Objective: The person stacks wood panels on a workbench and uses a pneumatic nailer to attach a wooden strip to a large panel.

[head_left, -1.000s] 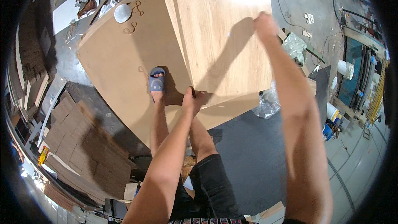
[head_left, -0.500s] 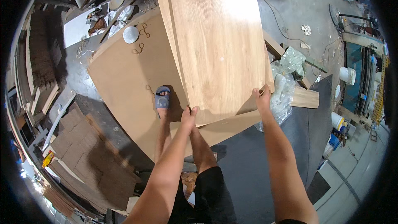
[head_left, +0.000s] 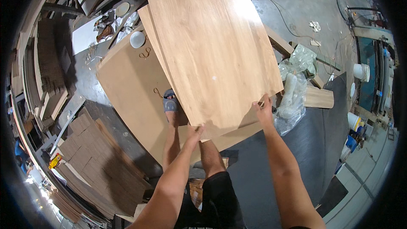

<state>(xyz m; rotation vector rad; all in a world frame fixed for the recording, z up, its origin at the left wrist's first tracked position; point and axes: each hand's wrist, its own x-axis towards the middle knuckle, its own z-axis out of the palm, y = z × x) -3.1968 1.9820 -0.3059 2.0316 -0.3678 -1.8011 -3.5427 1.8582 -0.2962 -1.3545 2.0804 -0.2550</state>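
A large light wooden veneer sheet [head_left: 212,51] is held out in front of me, with a second sheet showing beneath its left edge. My left hand [head_left: 196,132] grips the sheet's near corner. My right hand [head_left: 263,110] grips the near right edge. Under the sheets lies a big brown board [head_left: 127,89] on the floor, and my foot in a grey slipper [head_left: 171,103] stands on it.
A white bowl [head_left: 137,39] and metal hooks [head_left: 145,52] rest on the brown board. Clear plastic wrapping [head_left: 292,89] and a wood block [head_left: 319,97] lie to the right. Stacks of cardboard pieces [head_left: 89,152] sit at left, white buckets [head_left: 361,71] at right.
The veneer sheet has dropped away from the camera and tilted flatter. My right hand slid from the far edge down to the near right edge.
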